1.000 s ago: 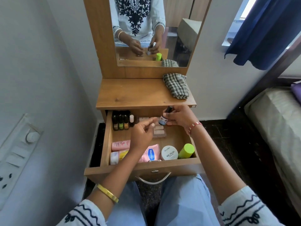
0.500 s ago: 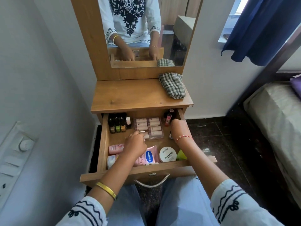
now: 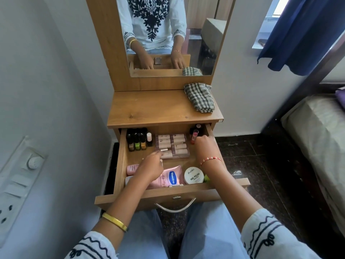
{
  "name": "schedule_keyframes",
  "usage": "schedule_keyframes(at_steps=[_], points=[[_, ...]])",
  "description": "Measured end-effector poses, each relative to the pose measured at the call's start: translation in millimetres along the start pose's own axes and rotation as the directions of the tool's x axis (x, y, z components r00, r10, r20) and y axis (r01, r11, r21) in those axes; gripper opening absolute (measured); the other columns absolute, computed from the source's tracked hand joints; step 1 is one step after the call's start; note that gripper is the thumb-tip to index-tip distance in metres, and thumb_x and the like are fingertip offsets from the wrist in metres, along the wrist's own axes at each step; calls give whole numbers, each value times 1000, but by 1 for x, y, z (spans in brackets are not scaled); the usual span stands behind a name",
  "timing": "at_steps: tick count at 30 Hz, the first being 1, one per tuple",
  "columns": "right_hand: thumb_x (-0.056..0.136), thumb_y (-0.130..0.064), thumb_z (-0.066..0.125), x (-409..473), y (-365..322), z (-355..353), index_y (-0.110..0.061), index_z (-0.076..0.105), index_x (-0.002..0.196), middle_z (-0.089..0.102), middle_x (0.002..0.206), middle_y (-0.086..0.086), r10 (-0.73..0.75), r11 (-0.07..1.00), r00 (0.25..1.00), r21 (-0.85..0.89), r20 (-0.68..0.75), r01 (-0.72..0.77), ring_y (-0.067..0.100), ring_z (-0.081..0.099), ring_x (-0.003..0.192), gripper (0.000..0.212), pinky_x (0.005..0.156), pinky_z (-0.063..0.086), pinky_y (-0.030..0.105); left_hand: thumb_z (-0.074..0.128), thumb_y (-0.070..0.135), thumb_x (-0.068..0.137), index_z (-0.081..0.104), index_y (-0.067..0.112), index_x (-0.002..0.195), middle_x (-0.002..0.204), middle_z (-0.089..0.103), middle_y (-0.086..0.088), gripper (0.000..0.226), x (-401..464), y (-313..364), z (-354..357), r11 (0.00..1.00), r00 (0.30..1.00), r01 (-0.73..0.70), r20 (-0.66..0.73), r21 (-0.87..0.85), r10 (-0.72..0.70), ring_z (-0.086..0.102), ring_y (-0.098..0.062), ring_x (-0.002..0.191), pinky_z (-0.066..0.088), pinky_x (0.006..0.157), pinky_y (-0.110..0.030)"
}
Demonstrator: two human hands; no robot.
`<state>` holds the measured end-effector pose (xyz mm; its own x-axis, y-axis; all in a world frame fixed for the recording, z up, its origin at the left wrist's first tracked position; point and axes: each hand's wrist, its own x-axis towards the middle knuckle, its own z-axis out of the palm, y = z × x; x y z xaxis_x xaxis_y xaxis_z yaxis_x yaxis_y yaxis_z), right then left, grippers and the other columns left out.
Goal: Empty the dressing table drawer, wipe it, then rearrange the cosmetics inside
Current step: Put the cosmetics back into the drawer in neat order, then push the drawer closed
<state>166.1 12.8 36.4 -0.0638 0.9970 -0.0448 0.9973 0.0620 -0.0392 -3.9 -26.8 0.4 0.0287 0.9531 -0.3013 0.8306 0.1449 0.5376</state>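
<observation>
Drawer (image 3: 121, 159) of the dressing table stands pulled out under the wooden surface (image 3: 158, 107), with both hands reaching down inside it. Left hand (image 3: 151, 166) hovers above the pink Vaseline tube (image 3: 172, 176), fingers curled, with something small and pale at its fingertips; what it is cannot be made out. Right hand (image 3: 202, 146) reaches into the back right corner beside the small bottles (image 3: 195, 133), its fingers hidden, so its grip cannot be told. A checked cloth (image 3: 200, 98) lies on the surface.
</observation>
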Motion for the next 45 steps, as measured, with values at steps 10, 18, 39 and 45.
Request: schedule_keyframes(at_steps=[10, 18, 39, 45], points=[[85, -23, 58, -47, -48, -7, -10, 69, 97, 69, 99, 11, -187, 923, 971, 364, 146, 123, 27, 64, 91, 21, 82, 54, 35, 39, 22, 96, 40, 16, 136, 142, 43, -3, 41, -28, -36, -21, 998, 999, 11, -49, -61, -14, 49, -17, 118, 42, 92, -30], [77, -31, 70, -93, -26, -11, -20, 65, 110, 68, 105, -1, -429, 837, 858, 481, 282, 260, 11, 60, 87, 35, 75, 47, 12, 53, 29, 89, 64, 26, 113, 118, 63, 9, 26, -70, -30, -21, 980, 968, -182, -188, -78, 165, 58, -5, 100, 50, 81, -24], [79, -20, 70, -80, -16, 8, -7, 69, 101, 66, 100, 8, -276, 797, 938, 495, -209, 345, 24, 56, 94, 25, 81, 43, 27, 51, 7, 90, 70, 23, 72, 58, 66, 4, 31, -93, -4, -13, 416, 875, -308, -427, -855, -228, 58, -7, 52, 51, 60, -18], [82, -17, 68, -107, -15, 15, -9, 55, 66, 55, 65, 7, 532, 16, 839, 990, 112, -142, 11, 51, 57, 22, 44, 47, 23, 48, 17, 93, 62, 12, 89, 74, 56, -2, 15, -102, 5, 3, -118, 877, -5, 53, -993, -477, 55, -13, 69, 48, 66, -28]])
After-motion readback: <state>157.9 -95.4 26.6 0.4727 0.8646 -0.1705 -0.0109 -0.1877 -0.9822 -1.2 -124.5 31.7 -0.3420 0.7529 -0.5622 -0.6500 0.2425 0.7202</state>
